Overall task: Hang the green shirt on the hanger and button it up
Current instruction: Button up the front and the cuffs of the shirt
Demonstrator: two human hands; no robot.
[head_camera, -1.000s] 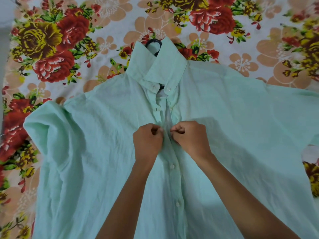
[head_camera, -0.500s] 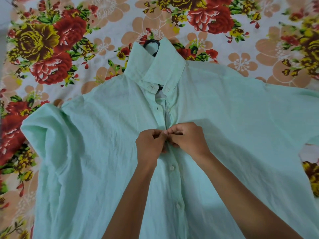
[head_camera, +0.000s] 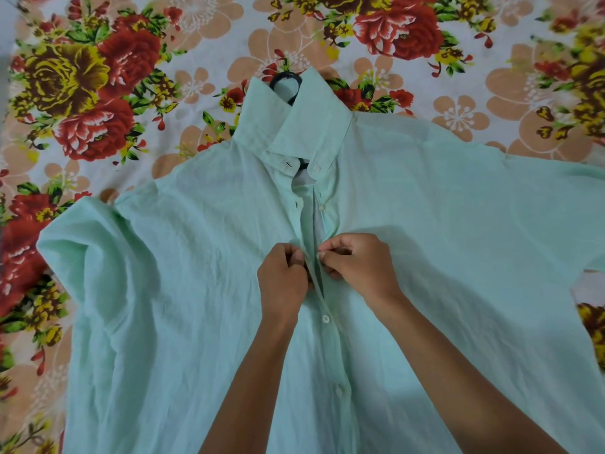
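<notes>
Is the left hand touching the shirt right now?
Touching. The head view shows the left hand pinching the shirt placket edge.

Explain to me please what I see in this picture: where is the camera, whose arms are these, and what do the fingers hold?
There is no machine here. A person wears one camera on the head, and it looks forward and down, so the two bare arms entering from the bottom belong to that person. A green shirt lies spread out on a flowered bedsheet. A black hanger is inside it; its hook shows at the collar. The left hand and the right hand each pinch one edge of the shirt's front opening at chest height, working on a button there. The two white buttons below the hands are closed. Above the hands the front is open.
</notes>
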